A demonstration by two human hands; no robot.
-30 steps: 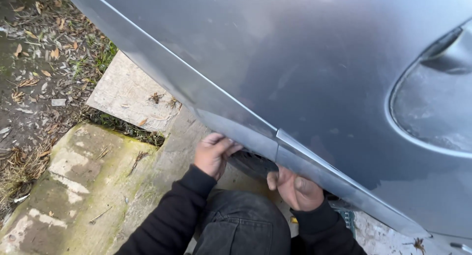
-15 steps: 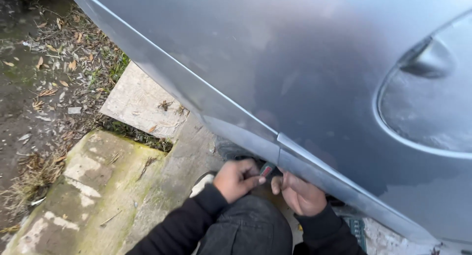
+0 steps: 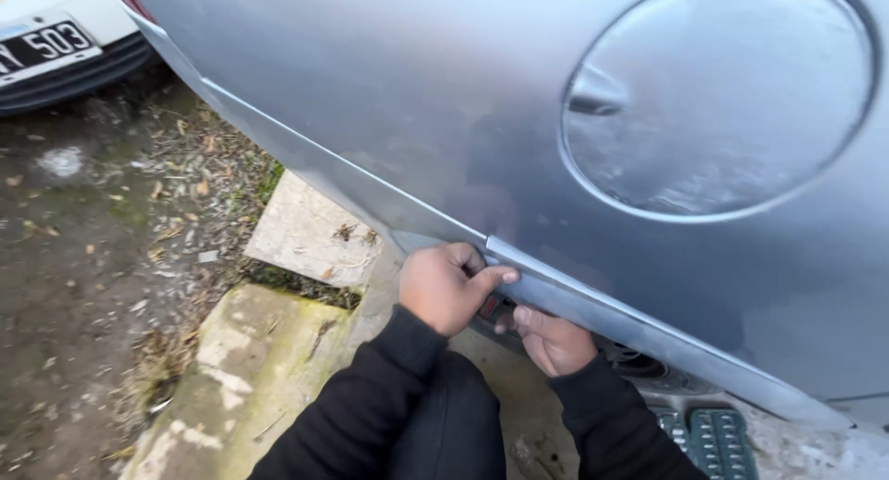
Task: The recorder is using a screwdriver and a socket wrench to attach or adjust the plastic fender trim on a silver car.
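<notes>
The left hand [image 3: 446, 286] curls loosely over the lower edge of the grey car panel [image 3: 398, 119], fingertips pressed on the near end of the trim strip [image 3: 639, 336]. That strip starts right at this hand and runs down and to the right along the panel's bottom edge. The right hand [image 3: 554, 341] sits just below it, under the edge, fingers bent up towards a small dark and red part [image 3: 489, 307] between the hands; whether it grips anything I cannot tell. The left hand is nearer the strip's end
</notes>
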